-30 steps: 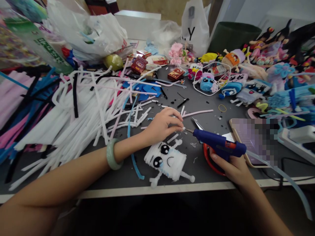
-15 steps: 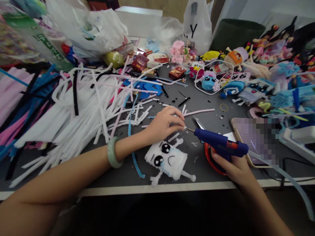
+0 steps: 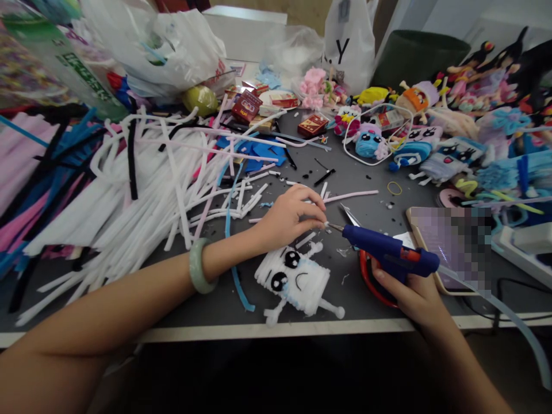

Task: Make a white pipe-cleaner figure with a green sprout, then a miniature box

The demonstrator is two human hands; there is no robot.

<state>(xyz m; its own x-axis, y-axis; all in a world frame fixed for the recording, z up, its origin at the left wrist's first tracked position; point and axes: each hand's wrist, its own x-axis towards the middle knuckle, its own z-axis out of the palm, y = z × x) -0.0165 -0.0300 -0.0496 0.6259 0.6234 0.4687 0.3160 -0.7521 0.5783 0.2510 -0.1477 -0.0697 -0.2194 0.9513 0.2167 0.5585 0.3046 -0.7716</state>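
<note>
"How is the light falling?"

"Softly and rather dimly; the grey desktop (image 3: 366,178) is looking muted, and near-black shadow is filling the space below its front edge."

"Any glare?"

"Faint highlights are glinting on the white plastic bag (image 3: 190,49)."

"And sharpness?"

"The blue glue gun (image 3: 379,247) is showing fairly clearly. The wide lens is stretching the left forearm (image 3: 142,293), the upper-left corner is smearing, and coarse pixel blocks are covering part of the smartphone (image 3: 431,244)."
</note>
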